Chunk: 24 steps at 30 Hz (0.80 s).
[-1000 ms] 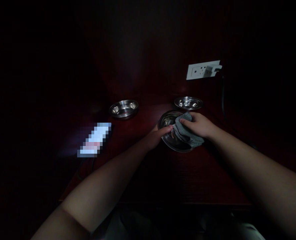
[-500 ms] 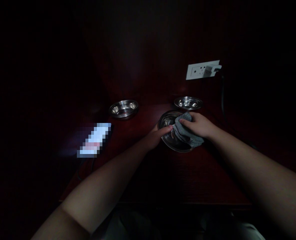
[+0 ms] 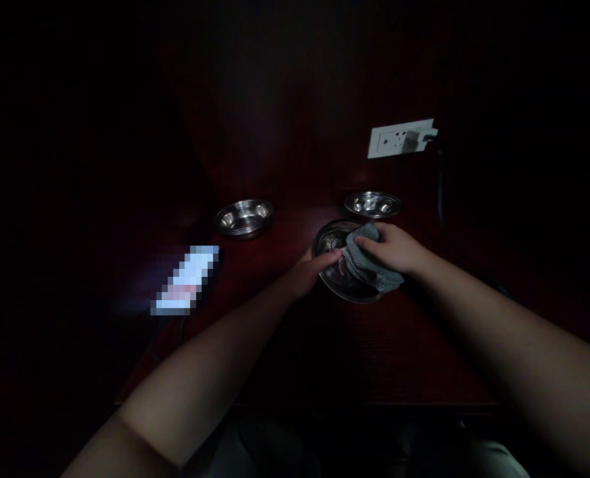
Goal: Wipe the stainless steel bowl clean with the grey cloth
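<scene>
A shiny metal bowl is tilted toward me above the dark red table. My left hand grips its left rim, thumb on the inside and the other fingers hidden behind. In my right hand is a folded grey-green cloth, draped over the bowl's right side and rim. The thumb lies on top of the cloth; the other fingers of that hand are mostly out of sight beneath it.
A stack of metal bowls stands at the back left, and another metal bowl at the back right. A blurred-out lit phone screen lies at left. A wall socket holds a plug with a hanging cable.
The whole view has shifted very slightly, so everything sits a little further left. Both hands keep their hold on the bowl and cloth, with hardly any movement.
</scene>
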Tool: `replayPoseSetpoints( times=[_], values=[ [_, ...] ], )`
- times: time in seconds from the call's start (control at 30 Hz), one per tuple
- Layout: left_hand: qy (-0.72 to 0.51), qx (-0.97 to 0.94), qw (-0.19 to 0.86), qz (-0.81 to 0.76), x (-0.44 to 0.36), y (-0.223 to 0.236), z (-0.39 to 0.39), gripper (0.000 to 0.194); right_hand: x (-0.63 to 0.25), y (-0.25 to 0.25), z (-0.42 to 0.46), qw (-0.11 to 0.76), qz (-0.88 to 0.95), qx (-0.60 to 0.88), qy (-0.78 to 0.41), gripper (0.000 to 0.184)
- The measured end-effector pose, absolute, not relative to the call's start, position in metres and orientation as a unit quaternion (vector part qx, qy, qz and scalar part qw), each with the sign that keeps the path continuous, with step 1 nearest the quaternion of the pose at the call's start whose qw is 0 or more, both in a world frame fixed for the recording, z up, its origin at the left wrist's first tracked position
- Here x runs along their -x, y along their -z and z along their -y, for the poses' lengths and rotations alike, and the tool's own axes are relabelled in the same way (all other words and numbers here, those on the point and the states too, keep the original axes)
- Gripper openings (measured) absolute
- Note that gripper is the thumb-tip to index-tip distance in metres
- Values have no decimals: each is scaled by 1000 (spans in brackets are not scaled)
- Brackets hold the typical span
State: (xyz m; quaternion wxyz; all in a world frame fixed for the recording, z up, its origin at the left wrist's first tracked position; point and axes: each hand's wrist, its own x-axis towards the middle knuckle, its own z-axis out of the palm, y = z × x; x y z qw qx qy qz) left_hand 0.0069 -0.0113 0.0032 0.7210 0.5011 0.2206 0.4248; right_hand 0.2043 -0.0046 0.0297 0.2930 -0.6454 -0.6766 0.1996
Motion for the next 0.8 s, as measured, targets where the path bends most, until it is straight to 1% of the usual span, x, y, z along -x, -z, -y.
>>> replayPoseSetpoints(
  times=[0.13,0.4,0.57,0.8],
  values=[
    [-427,-506,716,-222,-7,-3,11,63,-204,-30,5,295,678,642,-203,31],
    [-422,-508,717,-224,-7,-3,11,58,-205,-29,5,292,676,646,-202,34],
    [-423,-505,718,-225,-7,-4,12,55,-206,-29,4,286,681,645,-195,32],
    [-423,-510,714,-226,-6,-1,9,64,-205,-29,4,290,682,641,-199,32]
  ],
)
